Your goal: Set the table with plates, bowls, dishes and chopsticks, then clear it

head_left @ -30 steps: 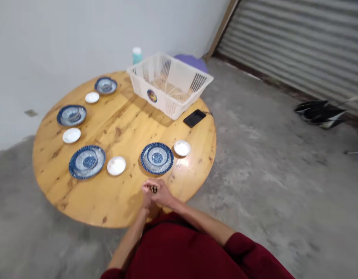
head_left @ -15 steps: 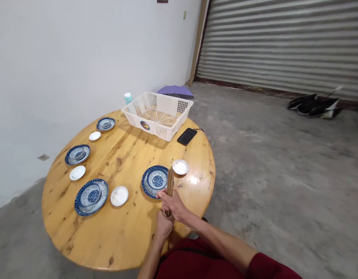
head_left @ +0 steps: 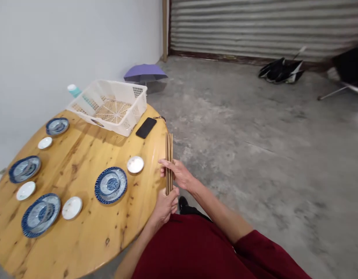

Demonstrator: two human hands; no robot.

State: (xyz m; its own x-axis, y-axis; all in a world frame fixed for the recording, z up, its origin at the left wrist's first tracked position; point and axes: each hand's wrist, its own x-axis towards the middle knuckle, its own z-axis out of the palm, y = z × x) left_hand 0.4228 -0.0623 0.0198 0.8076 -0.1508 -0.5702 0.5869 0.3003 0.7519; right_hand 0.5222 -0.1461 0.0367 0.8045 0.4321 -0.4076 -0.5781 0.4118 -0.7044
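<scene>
A bundle of brown chopsticks (head_left: 169,149) stands upright between my hands at the table's right edge. My left hand (head_left: 165,204) is closed round its lower end. Higher up, my right hand (head_left: 178,173) grips the same bundle, with thumb and fingers on either side. Left of my hands, a blue-patterned plate (head_left: 102,197) bears a smaller glass-like bowl (head_left: 111,183). Nearby on the wood is a small white dish (head_left: 135,164).
The round wooden table (head_left: 100,248) carries more blue plates (head_left: 31,231) and white dishes (head_left: 72,208) on its left. Farther back are a white plastic basket (head_left: 109,124), a black phone (head_left: 146,128) and a teal bottle (head_left: 74,91). Umbrellas (head_left: 145,72) lie on the concrete floor.
My view has swung to the right, so the table sits farther left. The chopsticks have moved from over the blue plate to the table's edge, still in both hands.
</scene>
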